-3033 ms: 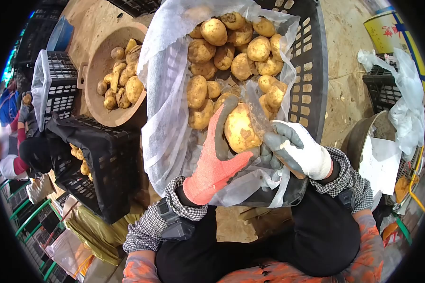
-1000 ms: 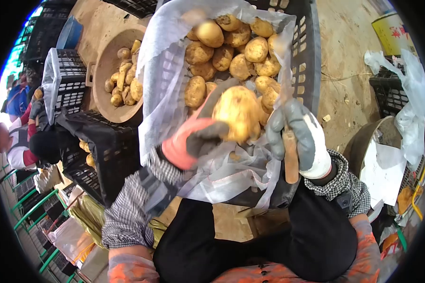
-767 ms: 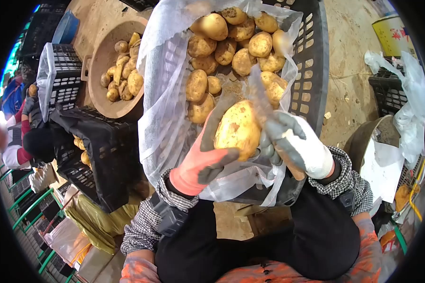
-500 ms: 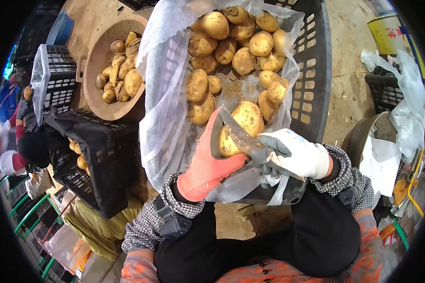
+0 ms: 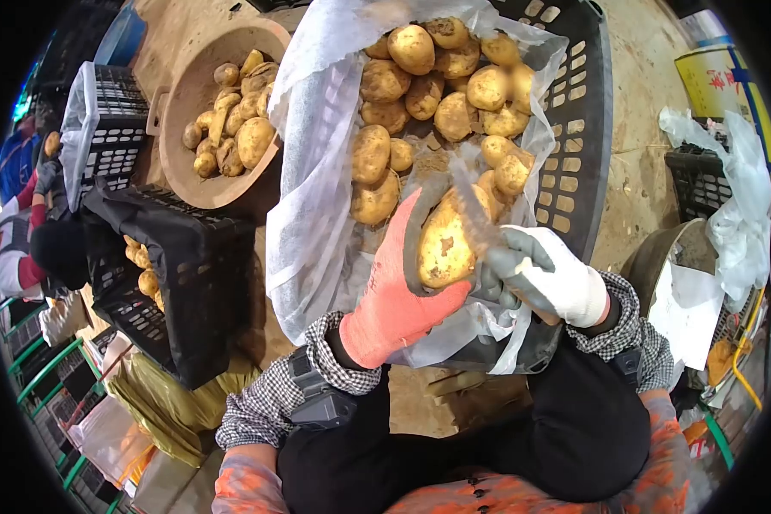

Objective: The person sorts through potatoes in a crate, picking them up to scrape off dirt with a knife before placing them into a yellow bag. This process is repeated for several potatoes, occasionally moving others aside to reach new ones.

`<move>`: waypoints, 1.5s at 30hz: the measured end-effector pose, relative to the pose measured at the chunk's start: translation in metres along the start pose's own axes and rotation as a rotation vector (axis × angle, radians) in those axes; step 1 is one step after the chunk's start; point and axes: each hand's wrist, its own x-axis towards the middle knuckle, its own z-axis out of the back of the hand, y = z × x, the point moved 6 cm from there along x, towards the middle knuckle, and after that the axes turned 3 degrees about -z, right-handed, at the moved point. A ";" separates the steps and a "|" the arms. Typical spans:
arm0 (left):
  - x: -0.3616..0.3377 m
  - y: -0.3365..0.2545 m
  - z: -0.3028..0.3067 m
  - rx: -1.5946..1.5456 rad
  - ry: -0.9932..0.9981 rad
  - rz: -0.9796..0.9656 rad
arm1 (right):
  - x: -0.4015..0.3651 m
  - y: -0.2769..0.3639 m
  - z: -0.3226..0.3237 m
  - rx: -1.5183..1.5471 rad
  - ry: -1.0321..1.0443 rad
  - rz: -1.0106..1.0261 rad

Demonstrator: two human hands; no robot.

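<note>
My left hand [image 5: 394,300], in a coral glove with a grey palm, is wrapped round a large yellow potato [image 5: 445,242]. A dark brown patch shows on the potato's near face. My right hand [image 5: 555,272], in a white glove with grey fingers, grips a knife [image 5: 473,208]. Its blade, blurred by motion, points up and away along the potato's right side. Both hands are over the near end of a black plastic crate [image 5: 584,141] lined with white sheeting [image 5: 313,184]. Behind them, several soil-marked potatoes [image 5: 411,49] lie in the crate.
At the left, a tan basin [image 5: 176,163] contains potatoes, some cut. A black-lined crate [image 5: 218,283] with more potatoes stands nearer. Another person [image 5: 30,231] is at the far left. On the right are a round tub [image 5: 647,248], white plastic [image 5: 739,206] and a yellow box [image 5: 709,81].
The knife blade has swung from lying across the potato to a steeper angle at its right side. The potato is turned, showing its brown patch. The view has shifted slightly.
</note>
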 end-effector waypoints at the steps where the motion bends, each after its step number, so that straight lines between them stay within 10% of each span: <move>1: -0.001 0.002 0.001 0.000 0.006 0.004 | 0.003 -0.004 0.001 -0.133 0.021 -0.016; 10: -0.005 -0.001 -0.003 0.676 0.007 -0.239 | 0.000 -0.004 0.002 -0.496 0.058 0.088; 11: -0.004 -0.002 -0.001 0.629 -0.014 -0.224 | -0.002 -0.002 0.001 -0.634 0.024 0.354; 13: -0.003 -0.003 0.000 0.586 -0.034 -0.210 | -0.002 0.000 0.002 -0.468 0.016 0.350; 15: -0.003 -0.005 -0.002 0.645 -0.024 -0.243 | -0.001 -0.012 0.009 -0.021 -0.097 -0.078; 18: -0.003 -0.007 -0.002 0.666 -0.032 -0.260 | 0.003 -0.009 -0.005 -0.383 0.215 0.033; 22: -0.002 -0.008 -0.001 0.686 -0.007 -0.244 | 0.000 -0.003 0.010 -0.242 -0.025 0.034; 28: -0.003 -0.007 0.002 0.418 -0.033 -0.168 | -0.001 0.000 0.018 -0.017 -0.019 0.201; 31: 0.001 0.004 0.000 -0.673 -0.084 0.275 | 0.000 0.003 0.011 0.114 -0.122 0.141; 33: 0.005 0.009 0.003 -0.691 -0.081 0.291 | 0.001 0.005 0.016 -0.131 -0.120 0.173; 38: 0.004 -0.010 0.009 0.729 0.097 -0.169 | -0.002 0.001 0.013 0.102 -0.090 0.151; 42: 0.003 -0.001 0.005 0.740 0.154 -0.218 | -0.005 0.005 0.014 0.221 0.004 0.123; 45: 0.001 0.022 -0.003 -0.446 0.010 0.140 | -0.001 0.014 0.001 0.208 0.091 0.249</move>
